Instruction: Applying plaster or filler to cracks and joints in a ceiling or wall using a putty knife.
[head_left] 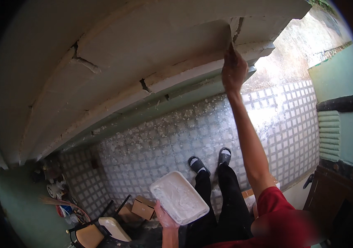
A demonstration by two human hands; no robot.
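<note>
My right arm is stretched up and far ahead. In its closed fingers my right hand (235, 73) grips a putty knife (230, 38), whose thin blade is pressed to the pale plaster surface (176, 45) beside a dark crack (238, 29). Down near my body, my left hand (167, 218) holds a white rectangular tray (195, 191) by its left side. Smeared white putty (179, 196) covers the tray's bottom. More gaps and broken edges, such as a dark chipped crack (144, 85), run along the plaster ledges to the left.
White specks litter the tiled floor (284, 136) under the ledges. Behind the tray are cardboard boxes (144, 208) and chairs with a tan seat (89, 236). Mixed clutter (63, 198) lines the left wall. A brown wooden cabinet (329, 198) stands at right. My sandalled feet (199, 164) are on the tiles.
</note>
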